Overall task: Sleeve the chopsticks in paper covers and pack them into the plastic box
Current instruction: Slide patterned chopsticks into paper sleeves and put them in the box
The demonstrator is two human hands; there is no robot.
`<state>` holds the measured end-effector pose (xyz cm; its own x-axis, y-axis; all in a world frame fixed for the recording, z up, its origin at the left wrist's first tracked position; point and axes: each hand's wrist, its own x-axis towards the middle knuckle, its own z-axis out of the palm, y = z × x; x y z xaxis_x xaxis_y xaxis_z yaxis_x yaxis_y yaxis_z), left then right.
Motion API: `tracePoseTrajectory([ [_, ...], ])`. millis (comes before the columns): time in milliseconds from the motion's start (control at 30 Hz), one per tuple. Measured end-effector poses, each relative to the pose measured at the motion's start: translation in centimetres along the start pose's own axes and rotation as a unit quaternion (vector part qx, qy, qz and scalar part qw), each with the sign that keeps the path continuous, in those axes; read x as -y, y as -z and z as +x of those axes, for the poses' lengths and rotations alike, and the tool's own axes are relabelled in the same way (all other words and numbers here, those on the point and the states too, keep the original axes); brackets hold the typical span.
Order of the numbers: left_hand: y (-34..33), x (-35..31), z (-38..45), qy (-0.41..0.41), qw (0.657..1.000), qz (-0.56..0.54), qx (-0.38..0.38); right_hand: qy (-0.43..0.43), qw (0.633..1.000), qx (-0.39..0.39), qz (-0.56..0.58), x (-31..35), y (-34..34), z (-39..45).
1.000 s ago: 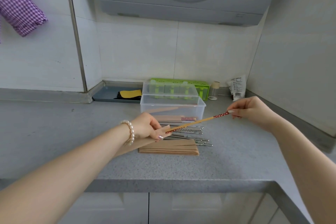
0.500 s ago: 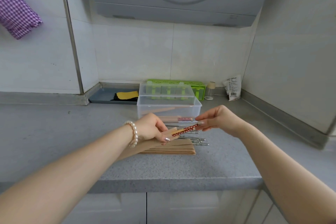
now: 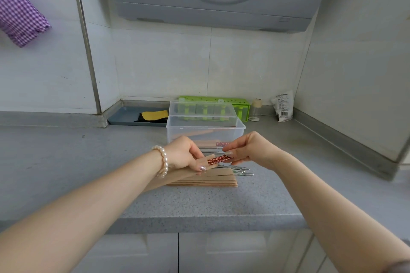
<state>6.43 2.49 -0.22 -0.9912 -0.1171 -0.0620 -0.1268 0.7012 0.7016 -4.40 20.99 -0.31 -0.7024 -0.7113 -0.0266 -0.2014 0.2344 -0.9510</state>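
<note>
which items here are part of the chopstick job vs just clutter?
Job: patterned chopsticks, paper sleeve, sleeve stack, metal chopsticks, plastic box, left hand, right hand.
Clutter: green holder, grey tray, packet, small jar, purple cloth.

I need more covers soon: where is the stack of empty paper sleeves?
In the head view, the stack of paper sleeves lies flat on the grey counter, below the left hand, beside the loose metal chopsticks and in front of the clear plastic box.

Red-patterned chopsticks (image 3: 219, 159) mostly inside a brown paper cover (image 3: 177, 176), spare covers (image 3: 208, 180) stacked flat, steel chopsticks (image 3: 237, 169) beside, clear box (image 3: 205, 132) open behind
</note>
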Motion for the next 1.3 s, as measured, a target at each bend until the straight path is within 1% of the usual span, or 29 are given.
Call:
tracePoseTrajectory([
  [267, -0.1, 0.1, 0.1, 0.002, 1.000, -0.011, 0.012, -0.005, 1.000, 0.022, 0.010, -0.3, -1.8, 0.7],
  [367, 0.1, 0.3, 0.0, 0.000, 0.999, -0.039, 0.012, -0.010, 0.999, 0.018, 0.041, -0.4, -1.8, 0.8],
  [467, 0.5, 0.5, 0.0, 0.008, 0.998, -0.064, -0.003, -0.024, 0.996, -0.009, 0.088, -0.6, -1.0, 0.7],
  [600, 0.6, 0.5, 0.1, 0.018, 0.996, -0.088, -0.016, -0.017, 0.991, -0.027, 0.128, -0.9, -0.5, 0.3],
  [667, 0.5, 0.5, 0.3, 0.016, 0.996, -0.083, -0.027, 0.001, 0.991, -0.031, 0.132, -1.1, -0.8, 0.2],
  [767, 0.2, 0.8, 0.8, 0.017, 0.995, -0.083, -0.048, 0.022, 0.991, -0.065, 0.112, -1.2, -1.5, 0.1],
  [833, 0.0, 1.1, 1.0, 0.025, 0.994, -0.087, -0.055, 0.028, 0.991, -0.085, 0.095, -1.5, -2.1, 0.0],
  [900, -0.1, 1.4, 1.2, 0.032, 0.992, -0.103, -0.057, 0.028, 0.990, -0.090, 0.103, -1.9, -2.5, -0.2],
  [1033, -0.2, 1.5, 1.5, 0.041, 0.989, -0.139, -0.035, 0.013, 0.984, -0.088, 0.151, -2.4, -2.4, -0.3],
  [1167, -0.3, 0.9, 1.8, 0.038, 0.986, -0.163, 0.021, -0.023, 0.974, -0.140, 0.175, -2.5, -1.9, -0.1],
  [1300, 0.3, 0.6, 2.8, 0.036, 0.995, -0.090, 0.024, -0.022, 0.965, -0.153, 0.211, -2.1, -0.6, 0.3],
])
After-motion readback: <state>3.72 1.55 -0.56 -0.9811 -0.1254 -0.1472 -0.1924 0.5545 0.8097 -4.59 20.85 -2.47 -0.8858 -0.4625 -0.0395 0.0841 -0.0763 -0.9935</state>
